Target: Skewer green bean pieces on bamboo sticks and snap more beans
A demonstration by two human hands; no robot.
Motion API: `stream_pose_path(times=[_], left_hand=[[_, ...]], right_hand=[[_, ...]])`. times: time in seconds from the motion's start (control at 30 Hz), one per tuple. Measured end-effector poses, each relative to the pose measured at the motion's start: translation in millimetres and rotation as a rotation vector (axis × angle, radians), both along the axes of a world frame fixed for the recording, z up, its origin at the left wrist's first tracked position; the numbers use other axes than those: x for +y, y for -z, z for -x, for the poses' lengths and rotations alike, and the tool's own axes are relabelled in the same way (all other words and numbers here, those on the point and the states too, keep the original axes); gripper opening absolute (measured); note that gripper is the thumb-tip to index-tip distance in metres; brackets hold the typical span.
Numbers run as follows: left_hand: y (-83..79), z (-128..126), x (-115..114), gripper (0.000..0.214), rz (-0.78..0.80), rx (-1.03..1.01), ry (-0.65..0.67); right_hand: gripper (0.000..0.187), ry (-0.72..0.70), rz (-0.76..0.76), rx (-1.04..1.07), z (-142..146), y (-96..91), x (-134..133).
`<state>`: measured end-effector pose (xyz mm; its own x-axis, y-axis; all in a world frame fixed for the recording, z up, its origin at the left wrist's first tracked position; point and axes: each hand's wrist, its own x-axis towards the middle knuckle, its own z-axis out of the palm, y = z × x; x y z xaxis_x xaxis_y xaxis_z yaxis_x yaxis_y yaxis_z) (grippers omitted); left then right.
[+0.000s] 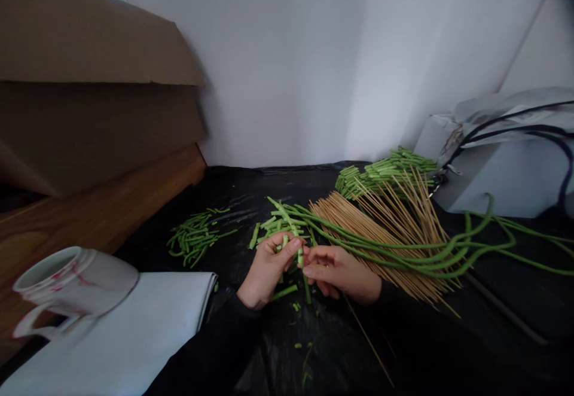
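Observation:
My left hand (272, 268) is closed around light-green cut pieces of garlic scape (293, 228), thumb on top. One piece points up and away from me. My right hand (341, 271) is curled at the near end of this piece, thumb and forefinger pinching there. Beneath and behind my hands lies a small heap of cut pieces (269, 227). Long uncut garlic scapes (381, 246) stretch to the right, across a spread of bamboo skewers (354, 219). A single skewer (368, 341) lies below my right hand. My fingers partly hide the pieces.
Thin green offcuts (197, 234) lie to the left on black plastic sheeting (251, 180). Neatly stacked green pieces (390, 171) sit at the back right, near a grey-white box (506, 171) with black cords. A mug (98, 279) stands on white paper (147, 312). A cardboard box (103, 127) rises at left.

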<state>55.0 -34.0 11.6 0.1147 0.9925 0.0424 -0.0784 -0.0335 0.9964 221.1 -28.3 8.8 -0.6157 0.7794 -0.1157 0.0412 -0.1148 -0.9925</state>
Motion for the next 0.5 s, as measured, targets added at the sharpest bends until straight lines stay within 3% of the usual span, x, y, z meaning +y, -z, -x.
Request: stream_pose_path(times=[0.37,0.5], left_hand=[[1.7,0.0,0.3,0.03,-0.035,0.02,-0.011],[2.3,-0.4,0.0,0.03,-0.035,0.012,-0.015]], right_hand=[[0.019,0.072,0.036,0.048,-0.7,6.4,0.9],[0.024,0.022,0.034,0.074,0.0,6.8,0.1]])
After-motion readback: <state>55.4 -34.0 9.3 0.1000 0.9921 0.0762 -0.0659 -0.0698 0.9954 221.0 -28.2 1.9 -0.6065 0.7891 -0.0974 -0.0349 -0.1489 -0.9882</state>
